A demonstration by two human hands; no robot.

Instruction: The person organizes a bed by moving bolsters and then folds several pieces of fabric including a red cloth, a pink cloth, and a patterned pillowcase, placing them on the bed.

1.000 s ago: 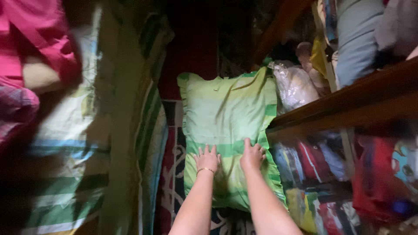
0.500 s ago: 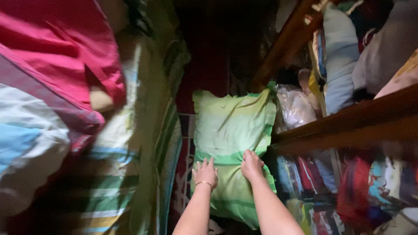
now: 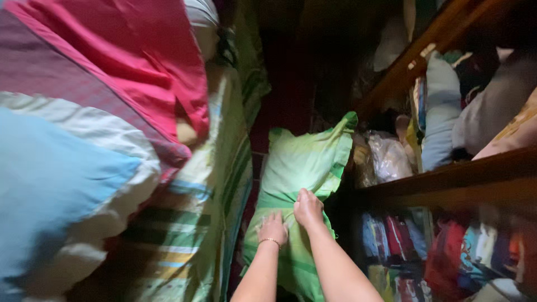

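A green pillow (image 3: 302, 162) with a frilled edge lies lengthwise in the narrow gap between a bed and wooden shelves. My left hand (image 3: 273, 228), with a thin bracelet on the wrist, presses flat on its lower half. Just above it my right hand (image 3: 307, 208) has its fingers curled into the pillow's fabric and bunches it. Both forearms reach up from the bottom of the view.
To the left a bed carries a green striped sheet (image 3: 207, 218) with a pink and blue blanket (image 3: 95, 117) piled on it. To the right wooden shelves (image 3: 447, 182) hold folded clothes, pillows and plastic bags (image 3: 389, 156). The far end of the gap is dark.
The view has swung left and closer to the bedding. My right hand has gone from lying flat on the pillow to gripping its fabric, and the pillow now looks narrower and bunched.
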